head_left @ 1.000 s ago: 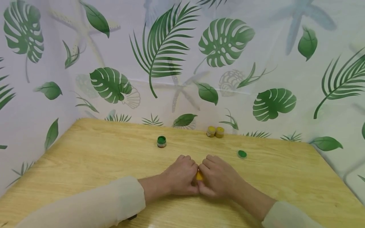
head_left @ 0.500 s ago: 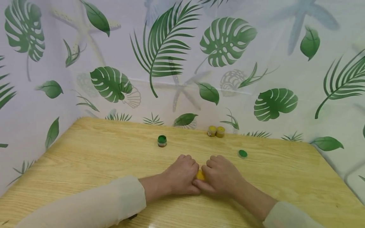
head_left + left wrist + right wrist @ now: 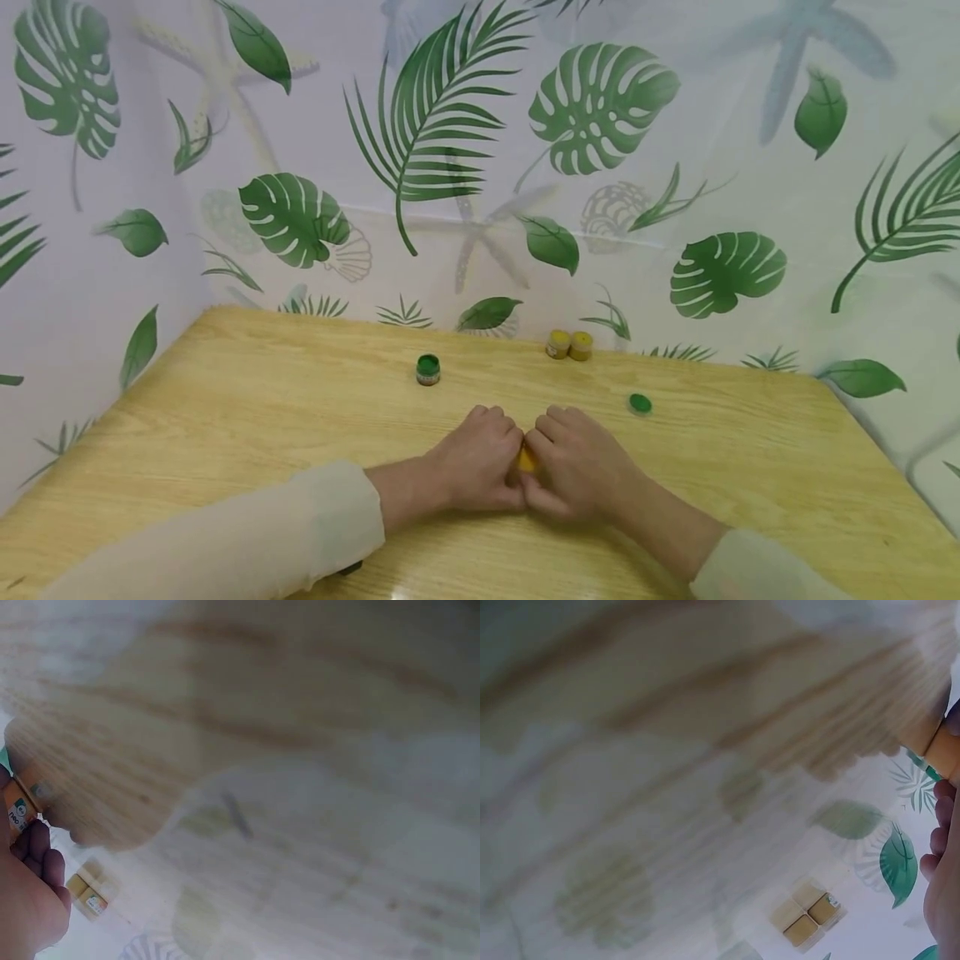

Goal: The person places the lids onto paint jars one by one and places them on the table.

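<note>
An orange-yellow jar is held between my two hands above the table, mostly hidden by the fingers. My left hand grips it from the left, fingers curled. From the other side my right hand grips it, its thumb near the left thumb. Part of the jar's label shows in the left wrist view, beside the left hand's fingers. At the edge of the right wrist view, the jar's orange side appears above the curled right fingers.
Beyond the hands on the wooden table stands a small green jar. A flat round green lid lies to the right. Two yellow jars stand side by side at the back edge, against a leaf-patterned cloth.
Half a second ago the right hand sat slightly farther right, its thumb across the left one. Now it is back close against the left hand. The left hand has hardly moved.
</note>
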A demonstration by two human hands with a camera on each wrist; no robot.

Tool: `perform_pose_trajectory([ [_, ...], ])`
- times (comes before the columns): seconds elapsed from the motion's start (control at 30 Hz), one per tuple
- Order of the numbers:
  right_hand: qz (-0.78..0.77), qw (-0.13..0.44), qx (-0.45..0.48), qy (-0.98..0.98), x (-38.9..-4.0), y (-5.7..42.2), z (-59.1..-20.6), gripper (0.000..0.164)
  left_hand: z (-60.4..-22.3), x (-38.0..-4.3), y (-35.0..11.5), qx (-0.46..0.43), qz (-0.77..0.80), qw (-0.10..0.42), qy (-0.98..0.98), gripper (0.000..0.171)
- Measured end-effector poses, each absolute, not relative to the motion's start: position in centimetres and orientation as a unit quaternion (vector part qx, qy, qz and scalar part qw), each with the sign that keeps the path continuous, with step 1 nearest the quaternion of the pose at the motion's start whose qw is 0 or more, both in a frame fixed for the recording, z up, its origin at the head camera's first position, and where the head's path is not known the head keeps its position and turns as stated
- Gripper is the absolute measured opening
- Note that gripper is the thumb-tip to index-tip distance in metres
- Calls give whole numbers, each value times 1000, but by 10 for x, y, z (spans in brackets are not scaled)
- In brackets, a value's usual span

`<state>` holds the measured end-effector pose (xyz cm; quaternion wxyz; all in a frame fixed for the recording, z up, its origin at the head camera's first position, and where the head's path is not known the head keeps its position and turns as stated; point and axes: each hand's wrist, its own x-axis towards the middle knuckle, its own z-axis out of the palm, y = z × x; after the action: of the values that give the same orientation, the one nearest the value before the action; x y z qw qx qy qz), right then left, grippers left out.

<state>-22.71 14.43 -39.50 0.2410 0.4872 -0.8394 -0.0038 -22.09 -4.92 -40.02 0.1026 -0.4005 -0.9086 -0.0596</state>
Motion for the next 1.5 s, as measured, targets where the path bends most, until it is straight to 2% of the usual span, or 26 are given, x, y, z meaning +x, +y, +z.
perform_pose_trajectory([
  [0.57,12,256,484,-837,-225,151,-395,28,-395,-218,-44,-405,-43,102,-907,34],
  [0.73,43,282,483,-828,-226,150,-394,37,-395,-219,-44,-411,-47,97,-905,37],
  [0.87,45,280,479,-831,-226,149,-394,44,-396,-220,-47,-404,-59,81,-909,36],
  [1.0,32,255,481,-838,-227,147,-393,36,-396,-220,-50,-396,-65,74,-913,35],
  [1.13,31,234,489,-840,-229,147,-392,28,-395,-221,-50,-400,-66,89,-910,34],
  [1.5,44,225,494,-839,-231,151,-396,26,-391,-223,-48,-406,-70,77,-908,30],
])
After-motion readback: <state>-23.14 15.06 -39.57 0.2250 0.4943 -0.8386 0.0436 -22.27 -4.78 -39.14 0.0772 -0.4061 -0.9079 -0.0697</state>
